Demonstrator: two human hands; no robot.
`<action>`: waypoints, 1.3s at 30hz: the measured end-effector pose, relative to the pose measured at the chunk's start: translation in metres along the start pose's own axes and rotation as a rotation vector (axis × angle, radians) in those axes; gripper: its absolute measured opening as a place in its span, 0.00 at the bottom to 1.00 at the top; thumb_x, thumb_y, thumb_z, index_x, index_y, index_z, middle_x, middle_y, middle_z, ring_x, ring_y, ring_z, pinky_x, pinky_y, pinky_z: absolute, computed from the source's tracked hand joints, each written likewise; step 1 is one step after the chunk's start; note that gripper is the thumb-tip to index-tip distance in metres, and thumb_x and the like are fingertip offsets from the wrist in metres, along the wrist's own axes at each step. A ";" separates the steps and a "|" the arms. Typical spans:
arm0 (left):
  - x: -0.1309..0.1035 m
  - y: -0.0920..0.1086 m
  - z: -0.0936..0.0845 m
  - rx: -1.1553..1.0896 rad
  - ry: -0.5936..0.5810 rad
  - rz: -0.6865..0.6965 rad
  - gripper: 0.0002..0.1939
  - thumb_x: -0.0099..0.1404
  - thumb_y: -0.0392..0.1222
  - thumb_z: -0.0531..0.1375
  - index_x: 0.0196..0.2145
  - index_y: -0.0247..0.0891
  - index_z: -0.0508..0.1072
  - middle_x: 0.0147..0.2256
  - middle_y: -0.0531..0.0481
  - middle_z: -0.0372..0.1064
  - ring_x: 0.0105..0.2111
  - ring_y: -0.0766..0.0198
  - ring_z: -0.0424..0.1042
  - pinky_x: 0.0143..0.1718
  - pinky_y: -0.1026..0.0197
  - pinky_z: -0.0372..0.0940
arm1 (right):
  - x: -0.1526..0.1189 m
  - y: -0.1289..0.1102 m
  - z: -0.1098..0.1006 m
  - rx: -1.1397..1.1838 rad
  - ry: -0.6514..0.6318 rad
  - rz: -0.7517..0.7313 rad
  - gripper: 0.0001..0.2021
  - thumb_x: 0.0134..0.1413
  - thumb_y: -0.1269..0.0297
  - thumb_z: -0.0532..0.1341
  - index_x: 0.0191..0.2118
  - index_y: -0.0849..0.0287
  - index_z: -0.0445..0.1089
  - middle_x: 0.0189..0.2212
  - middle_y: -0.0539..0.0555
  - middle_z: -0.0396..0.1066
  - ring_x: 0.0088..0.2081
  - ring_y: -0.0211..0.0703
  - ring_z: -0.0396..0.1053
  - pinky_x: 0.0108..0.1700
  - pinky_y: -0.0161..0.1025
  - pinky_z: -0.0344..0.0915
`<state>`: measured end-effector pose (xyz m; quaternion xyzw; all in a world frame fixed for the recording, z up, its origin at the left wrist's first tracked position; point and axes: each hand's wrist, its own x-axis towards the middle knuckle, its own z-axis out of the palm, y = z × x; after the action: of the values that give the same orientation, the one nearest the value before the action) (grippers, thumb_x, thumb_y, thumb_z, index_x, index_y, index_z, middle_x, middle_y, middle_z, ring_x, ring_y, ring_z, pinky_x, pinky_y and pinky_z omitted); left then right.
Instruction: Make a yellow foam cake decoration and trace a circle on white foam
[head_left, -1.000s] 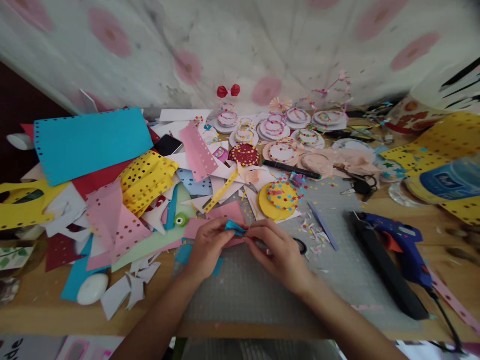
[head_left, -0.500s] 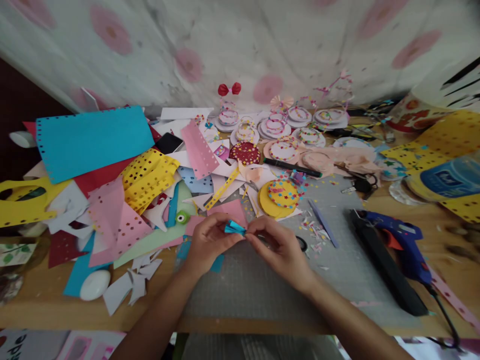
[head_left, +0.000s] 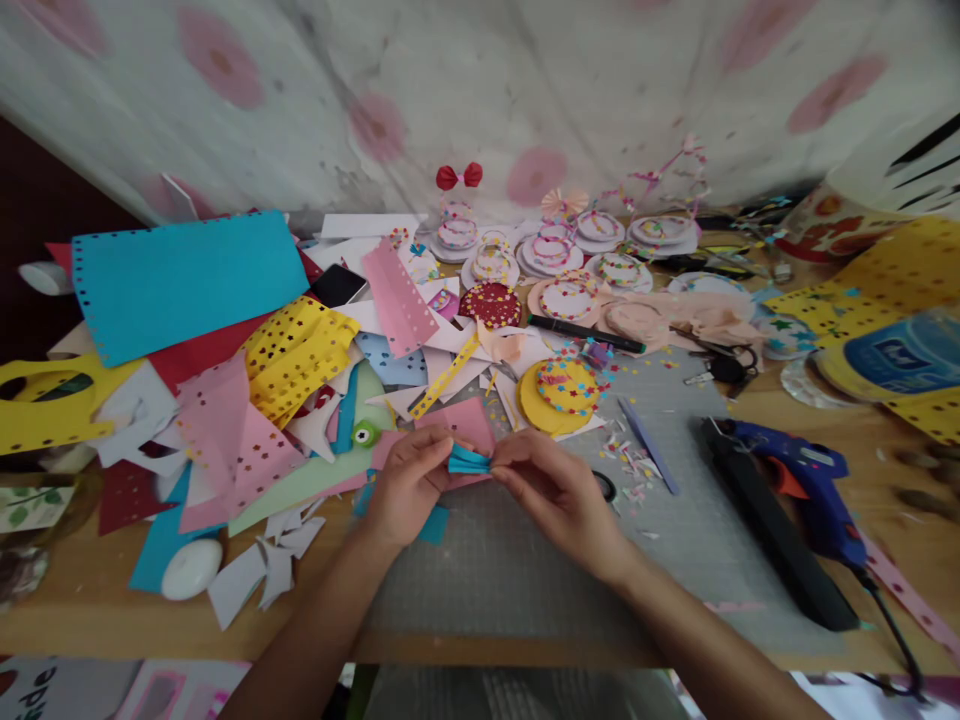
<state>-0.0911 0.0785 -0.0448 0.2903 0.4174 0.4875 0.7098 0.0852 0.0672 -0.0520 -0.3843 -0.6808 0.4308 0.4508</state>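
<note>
A small folded piece of blue paper point(head_left: 469, 460) is held between both hands above the grey cutting mat point(head_left: 517, 590). My left hand point(head_left: 411, 485) grips its left end with closed fingers. At the other end, thumb and fingertips of my right hand point(head_left: 551, 490) pinch the paper. Its folds fan out to the left and narrow toward the right fingertips. Just beyond the hands lie a pink paper sheet point(head_left: 461, 418) and a yellow disc point(head_left: 540, 400) edged with coloured stars. Blue paper scraps point(head_left: 433, 525) lie below my left wrist.
Coloured paper and offcuts pile up on the left, with a green paper punch point(head_left: 365, 434) among them. To the right are a blue glue gun point(head_left: 802, 480), a black stapler-like tool point(head_left: 772, 530) and a lilac stick point(head_left: 649, 447). Decorated white discs point(head_left: 551, 255) stand along the wall.
The blue paper has turned slightly and now lies more level, with its folded side showing more. My left fingers have shifted a little on it. Other things stay put.
</note>
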 end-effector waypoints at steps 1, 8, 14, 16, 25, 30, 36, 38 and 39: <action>0.000 0.001 0.000 -0.023 0.000 -0.017 0.10 0.52 0.45 0.69 0.27 0.36 0.78 0.28 0.48 0.77 0.32 0.59 0.77 0.38 0.57 0.72 | 0.000 0.000 0.000 0.010 0.006 0.011 0.02 0.61 0.68 0.58 0.38 0.56 0.69 0.34 0.53 0.71 0.36 0.40 0.69 0.39 0.38 0.67; 0.000 0.000 0.000 -0.071 -0.025 -0.039 0.09 0.53 0.44 0.70 0.28 0.36 0.79 0.28 0.49 0.77 0.30 0.61 0.76 0.36 0.57 0.74 | -0.001 -0.002 0.000 0.083 0.057 0.037 0.02 0.60 0.66 0.60 0.37 0.56 0.69 0.33 0.52 0.71 0.36 0.40 0.71 0.39 0.37 0.69; -0.004 -0.004 -0.003 0.039 -0.107 0.041 0.13 0.57 0.50 0.66 0.31 0.36 0.80 0.34 0.44 0.78 0.38 0.54 0.77 0.43 0.52 0.72 | -0.001 -0.001 0.003 0.182 0.167 0.090 0.06 0.57 0.63 0.63 0.40 0.54 0.66 0.33 0.51 0.70 0.33 0.37 0.71 0.33 0.33 0.71; -0.005 -0.005 -0.003 0.082 -0.143 0.091 0.16 0.56 0.53 0.67 0.34 0.36 0.80 0.36 0.43 0.77 0.39 0.53 0.77 0.43 0.52 0.72 | -0.001 0.000 0.003 0.178 0.171 0.111 0.05 0.57 0.64 0.63 0.38 0.54 0.66 0.32 0.50 0.69 0.29 0.36 0.70 0.28 0.32 0.69; -0.010 -0.015 -0.001 0.221 0.079 0.187 0.07 0.56 0.42 0.68 0.32 0.38 0.78 0.29 0.49 0.78 0.29 0.58 0.78 0.36 0.55 0.75 | -0.004 -0.001 0.005 0.115 0.180 0.059 0.04 0.58 0.64 0.62 0.38 0.55 0.65 0.32 0.51 0.69 0.32 0.38 0.70 0.33 0.34 0.71; -0.007 -0.014 -0.002 0.122 0.076 0.183 0.08 0.53 0.41 0.70 0.30 0.38 0.78 0.27 0.51 0.78 0.27 0.58 0.78 0.34 0.54 0.76 | -0.004 -0.003 0.001 0.024 0.057 0.102 0.03 0.61 0.64 0.59 0.39 0.56 0.66 0.31 0.52 0.70 0.32 0.38 0.70 0.34 0.35 0.70; -0.008 -0.011 0.004 0.059 0.085 0.127 0.09 0.49 0.40 0.72 0.28 0.39 0.78 0.26 0.52 0.78 0.26 0.61 0.78 0.33 0.57 0.76 | -0.007 -0.001 0.001 -0.072 0.077 0.018 0.03 0.61 0.67 0.57 0.36 0.56 0.68 0.28 0.51 0.70 0.29 0.38 0.69 0.29 0.33 0.66; -0.007 -0.011 0.005 0.039 0.093 0.117 0.10 0.47 0.40 0.73 0.28 0.38 0.78 0.26 0.53 0.77 0.25 0.63 0.77 0.33 0.59 0.75 | -0.008 -0.001 0.001 -0.094 0.081 0.009 0.03 0.61 0.68 0.57 0.36 0.56 0.67 0.27 0.51 0.70 0.29 0.38 0.69 0.28 0.33 0.65; -0.007 -0.012 0.005 0.034 0.102 0.115 0.10 0.46 0.40 0.73 0.27 0.38 0.78 0.26 0.53 0.77 0.25 0.64 0.77 0.32 0.61 0.75 | -0.008 -0.001 0.001 -0.105 0.077 0.001 0.03 0.61 0.69 0.57 0.36 0.56 0.67 0.27 0.51 0.70 0.28 0.38 0.69 0.28 0.33 0.65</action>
<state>-0.0823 0.0678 -0.0497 0.3005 0.4438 0.5346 0.6534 0.0866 0.0593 -0.0531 -0.4240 -0.6844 0.3796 0.4558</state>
